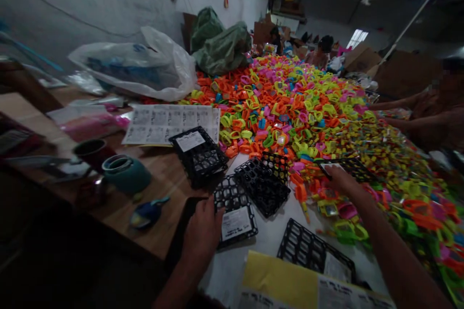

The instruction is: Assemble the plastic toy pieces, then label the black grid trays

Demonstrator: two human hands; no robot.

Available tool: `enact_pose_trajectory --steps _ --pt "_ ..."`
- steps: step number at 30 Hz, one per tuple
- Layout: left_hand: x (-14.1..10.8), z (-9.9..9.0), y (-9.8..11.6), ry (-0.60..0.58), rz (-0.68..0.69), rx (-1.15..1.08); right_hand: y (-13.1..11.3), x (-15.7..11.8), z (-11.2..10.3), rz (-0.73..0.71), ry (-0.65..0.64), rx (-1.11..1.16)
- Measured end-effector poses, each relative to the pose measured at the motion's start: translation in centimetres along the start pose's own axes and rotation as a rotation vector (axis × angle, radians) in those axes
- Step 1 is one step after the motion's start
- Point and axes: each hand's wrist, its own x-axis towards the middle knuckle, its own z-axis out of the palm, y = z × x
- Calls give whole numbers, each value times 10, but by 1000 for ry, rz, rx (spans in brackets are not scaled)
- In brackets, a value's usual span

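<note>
My left hand (203, 227) grips the left edge of a black plastic grid tray (232, 193) that carries a white printed label (236, 223). Farther right, my right hand (340, 179) is closed at the labelled end of another black grid tray (357, 170), over the edge of the toy pile; its fingertips are partly hidden. Between the hands lie overlapping black trays (263, 187). One more labelled tray (308, 246) is nearer me, partly under a yellow-backed label sheet (275, 275). A stack of black trays (198, 154) sits to the left, a white label on top.
A large heap of colourful plastic toy watches (275, 106) covers the far and right side. A label sheet (170, 123), a teal pot (126, 174), a dark cup (93, 152) and a clear plastic bag (145, 67) are left. A co-worker's arms (406, 111) reach in from the right.
</note>
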Motion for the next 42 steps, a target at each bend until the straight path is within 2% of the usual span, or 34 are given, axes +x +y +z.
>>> enact_pose_trajectory --steps 2,4,7,9,11,13,15,17,19,21,23,25,28,30,33,38,40,42 --pt "-7 -2 4 -48 -35 41 2 -3 -8 2 37 -14" --pt "-9 -2 7 -49 -29 74 0 -6 -18 24 91 -41" --pt "-6 0 10 -40 -19 73 -20 -15 -33 -6 275 -39" --pt "-3 1 12 -46 -27 58 -47 -26 -40 -160 465 52" --pt "-1 2 12 -41 -35 40 -83 -42 -42 -429 591 187" --pt "0 3 10 -30 -41 5 -121 -59 -37 -740 551 281" --pt "-1 5 4 -21 -36 -67 -154 -75 -25 -985 458 344" --pt "-1 8 -4 -9 -8 -179 -176 -87 -11 -1136 368 374" --pt "-1 13 -14 10 17 -297 -187 -94 3 -1206 296 383" --pt "0 16 -21 20 21 -391 -190 -99 15 -1193 239 419" --pt "2 18 -25 20 19 -458 -188 -101 23 -1075 203 499" --pt "2 17 -26 18 21 -490 -185 -101 29 -820 189 544" --pt "0 13 -22 15 16 -453 -185 -100 36 -377 138 445" --pt "-4 10 -17 -17 18 -395 -188 -99 37 -221 64 366" --pt "-15 9 -10 -74 11 -329 -195 -97 35 -155 -12 324" --pt "-42 16 -6 -229 -9 -331 -200 -102 38 -155 -25 290" --pt "-51 22 -5 -249 -16 -353 -198 -105 45 -173 -17 399" --pt "-55 27 -5 -215 -34 -392 -195 -106 50 -187 -28 598"
